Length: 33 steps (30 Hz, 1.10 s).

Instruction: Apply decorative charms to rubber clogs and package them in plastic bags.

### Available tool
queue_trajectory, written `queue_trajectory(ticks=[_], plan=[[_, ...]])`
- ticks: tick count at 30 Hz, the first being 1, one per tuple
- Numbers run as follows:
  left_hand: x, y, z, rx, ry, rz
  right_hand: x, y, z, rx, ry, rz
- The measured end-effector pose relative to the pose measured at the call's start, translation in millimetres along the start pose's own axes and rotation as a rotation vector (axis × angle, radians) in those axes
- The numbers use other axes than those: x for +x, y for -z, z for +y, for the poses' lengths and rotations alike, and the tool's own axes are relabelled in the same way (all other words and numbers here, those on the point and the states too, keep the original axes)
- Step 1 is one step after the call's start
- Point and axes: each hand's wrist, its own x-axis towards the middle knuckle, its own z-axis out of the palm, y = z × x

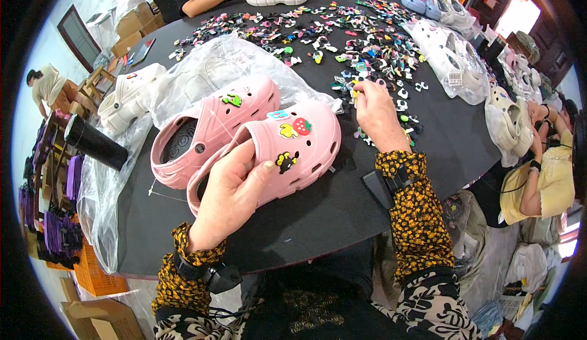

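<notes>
In the head view, the left hand holds a pink clog at its opening, the thumb pressed along the near side and the other fingers mostly hidden by the shoe. Gripping there probably steadies the clog while leaving its holed upper, with the strawberry charm and others, uncovered beyond the left fingers and facing up. The second pink clog lies beyond the held one, touching it; a thin cord seems to join the pair, perhaps keeping them together.

The right hand reaches over the near edge of the loose charms, its thumb and forefinger close together. A yellow piece sits right by those fingertips, but whether it is pinched or lying beneath, I cannot tell. The spread starts just under the right fingers and runs away across the black tabletop, likely for easy picking.

Left of the left fingers, a crumpled clear bag partly covers a white clog; the held clog's heel is largely hidden.
</notes>
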Motion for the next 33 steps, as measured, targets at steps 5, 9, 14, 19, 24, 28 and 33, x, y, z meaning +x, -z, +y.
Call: queue_trajectory(ticks=[5,9,14,19,24,28,33], plan=[[-9.9,7.7,23.7,0.522,-0.081,0.146,0.7,1.5,-3.7,0.239,-0.143,-0.006],[-3.7,35.2,20.5,0.418,-0.150,0.451,1.8,3.1,-5.9,0.605,-0.321,-0.031],[17.7,91.8,-5.1,0.265,0.055,0.446,9.2,14.8,-31.7,0.920,-0.396,-0.076],[47.8,107.4,-4.7,0.091,0.350,0.281,6.3,14.0,-33.4,0.984,-0.411,-0.035],[59.9,98.5,1.9,0.114,0.467,0.183,2.8,15.8,-40.7,1.013,-0.388,-0.023],[62.8,86.0,2.3,0.022,0.408,0.187,0.9,13.8,-41.6,1.057,-0.340,-0.029],[66.4,88.7,0.2,0.309,0.368,0.173,0.5,12.3,-47.1,1.075,-0.286,-0.096]])
